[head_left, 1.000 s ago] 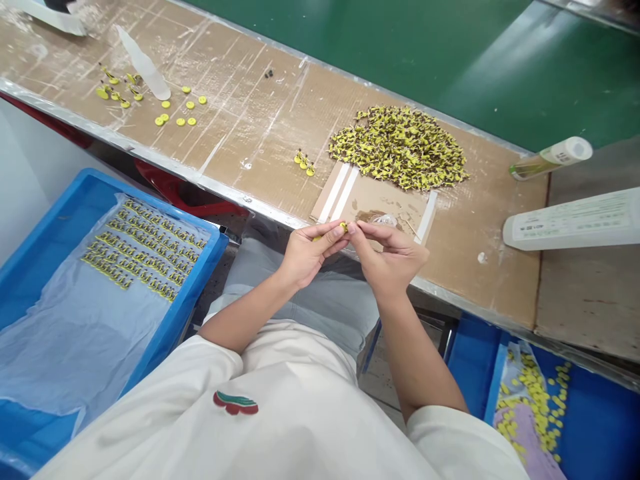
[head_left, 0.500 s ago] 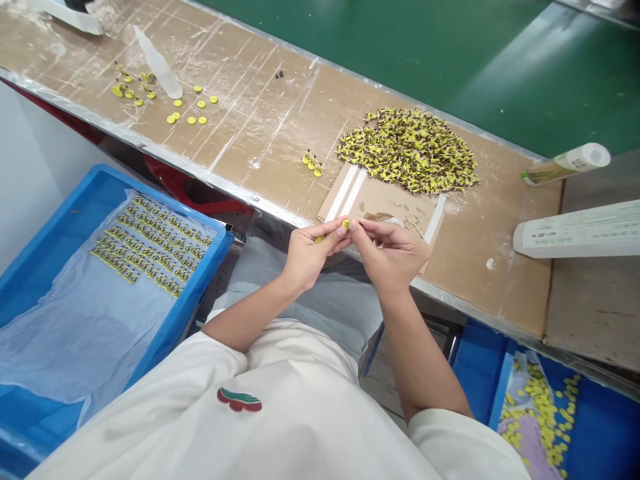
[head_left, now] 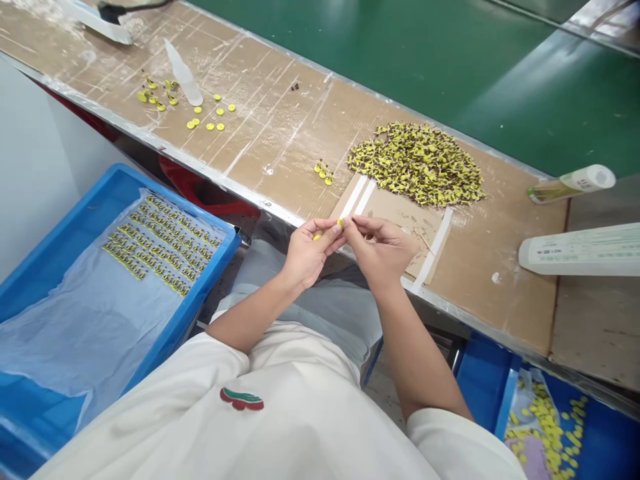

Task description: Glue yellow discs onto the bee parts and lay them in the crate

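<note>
Close together over the bench's front edge, both hands work at their fingertips. My left hand (head_left: pixel 306 257) is closed, pinching a small yellow disc (head_left: pixel 341 222), while another yellow piece (head_left: pixel 317 237) shows among its fingers. My right hand (head_left: pixel 384 257) is also closed, its thumb and forefinger meeting the disc. A tiny dark tip shows at those fingers; the rest of that piece is hidden. Just beyond the hands lies a cardboard sheet (head_left: pixel 395 204) with white tape strips. Behind it is a heap of small yellow-and-brown figures (head_left: pixel 417 163).
Several figures on discs (head_left: pixel 324 172) stand left of the heap. Farther left are loose yellow discs (head_left: pixel 210 127) and a white squeeze bottle (head_left: pixel 184 77). A blue tray (head_left: pixel 220 267) holds rows of figures. Two cylindrical containers stand right, one large (head_left: pixel 575 250). Yellow discs (head_left: pixel 547 420) fill a lower-right bin.
The view has shifted, so the bench items appear slightly farther right and lower. Both hands stay together, with the right hand a little farther left and its fingers slightly changed around the disc.
</note>
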Motion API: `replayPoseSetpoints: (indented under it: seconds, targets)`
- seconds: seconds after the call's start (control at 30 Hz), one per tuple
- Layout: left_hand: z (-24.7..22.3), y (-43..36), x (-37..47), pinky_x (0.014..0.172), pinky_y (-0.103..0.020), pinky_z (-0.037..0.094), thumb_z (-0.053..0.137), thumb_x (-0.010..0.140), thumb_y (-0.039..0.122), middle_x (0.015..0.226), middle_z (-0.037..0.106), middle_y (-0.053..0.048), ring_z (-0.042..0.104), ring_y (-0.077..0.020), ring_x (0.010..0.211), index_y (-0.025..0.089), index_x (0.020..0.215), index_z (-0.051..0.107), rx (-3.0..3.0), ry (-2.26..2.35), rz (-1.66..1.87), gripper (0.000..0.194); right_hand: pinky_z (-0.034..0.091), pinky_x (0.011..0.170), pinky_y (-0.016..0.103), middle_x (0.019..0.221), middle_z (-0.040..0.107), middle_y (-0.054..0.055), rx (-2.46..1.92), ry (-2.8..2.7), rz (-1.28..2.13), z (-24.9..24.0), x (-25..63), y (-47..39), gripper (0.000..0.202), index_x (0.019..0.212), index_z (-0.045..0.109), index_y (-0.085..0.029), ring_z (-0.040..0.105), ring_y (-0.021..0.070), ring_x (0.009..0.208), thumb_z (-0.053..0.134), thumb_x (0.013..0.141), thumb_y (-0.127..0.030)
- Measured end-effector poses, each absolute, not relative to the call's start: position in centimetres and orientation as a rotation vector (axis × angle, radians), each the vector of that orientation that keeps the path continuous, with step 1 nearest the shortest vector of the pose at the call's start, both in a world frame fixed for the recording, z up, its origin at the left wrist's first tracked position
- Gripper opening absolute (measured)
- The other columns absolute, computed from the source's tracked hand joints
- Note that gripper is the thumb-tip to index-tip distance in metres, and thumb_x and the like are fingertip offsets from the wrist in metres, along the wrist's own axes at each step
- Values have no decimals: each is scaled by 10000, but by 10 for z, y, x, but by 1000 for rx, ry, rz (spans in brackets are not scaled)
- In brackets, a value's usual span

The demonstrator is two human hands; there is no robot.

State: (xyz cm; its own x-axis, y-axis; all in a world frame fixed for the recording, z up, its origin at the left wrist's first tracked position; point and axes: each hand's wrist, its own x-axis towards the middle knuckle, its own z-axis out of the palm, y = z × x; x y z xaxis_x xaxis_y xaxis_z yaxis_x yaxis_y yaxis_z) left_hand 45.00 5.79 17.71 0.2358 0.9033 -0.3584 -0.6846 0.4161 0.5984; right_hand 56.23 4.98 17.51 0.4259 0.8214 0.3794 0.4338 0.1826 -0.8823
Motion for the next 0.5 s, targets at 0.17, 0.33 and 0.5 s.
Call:
replayPoseSetpoints:
  seconds: [0.17,0.33,0.5]
  targets:
    - [177,64,441,964,-298,497,794,684,185,872,724,-16,695,-103,851,129,836,671,361,736,1145,203,519,613,263,757,725,25,-1385,-1204,419,174,556,60,201,863,738,-182,639,119,623,748,739,-340]
    - [176,69,435,954,-269,496,773,705,146,864,728,-17,695,-91,841,128,832,668,320,720,1136,166,531,637,268,751,723,26,-1383,-1222,473,176,553,68,230,886,738,-181,656,128,648,743,740,-359]
    - [173,72,430,935,-258,509,750,729,121,846,731,-13,699,-86,818,128,829,666,295,683,1120,131,533,623,260,734,722,30,-1364,-1182,574,173,549,72,241,889,741,-181,654,129,634,756,732,-364]
